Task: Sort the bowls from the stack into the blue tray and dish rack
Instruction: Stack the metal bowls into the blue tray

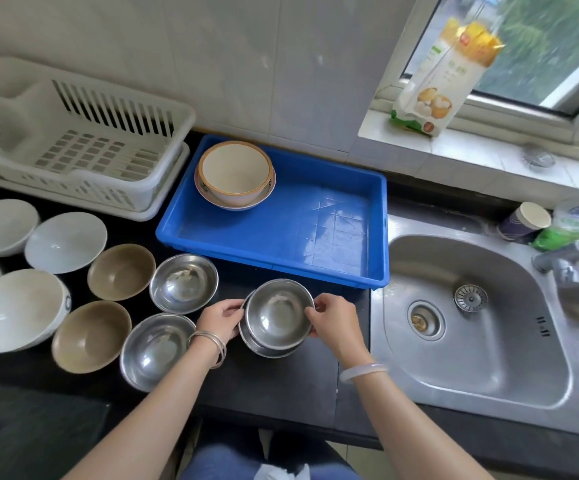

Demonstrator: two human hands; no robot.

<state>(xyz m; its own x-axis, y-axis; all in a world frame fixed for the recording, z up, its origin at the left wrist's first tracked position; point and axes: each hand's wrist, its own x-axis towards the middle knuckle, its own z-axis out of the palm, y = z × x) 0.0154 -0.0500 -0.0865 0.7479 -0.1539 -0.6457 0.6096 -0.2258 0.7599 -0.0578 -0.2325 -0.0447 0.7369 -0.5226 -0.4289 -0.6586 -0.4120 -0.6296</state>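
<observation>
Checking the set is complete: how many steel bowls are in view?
4. Left hand and right hand hold the top steel bowl, nested in the lower steel bowl; rear steel bowl and near steel bowl sit just left. More may hide beneath.

Light: bright, soft daylight from window point(537, 46), upper right.
Glare: pale sheen on tray point(336, 230) floor, sink point(488, 358), steel bowls point(184, 282).
Shadows: faint, soft-edged.
Blur: packet point(447, 74) and tap point(565, 254) smeared.
Edges: wide-angle bowing at rack point(73, 140).
</observation>
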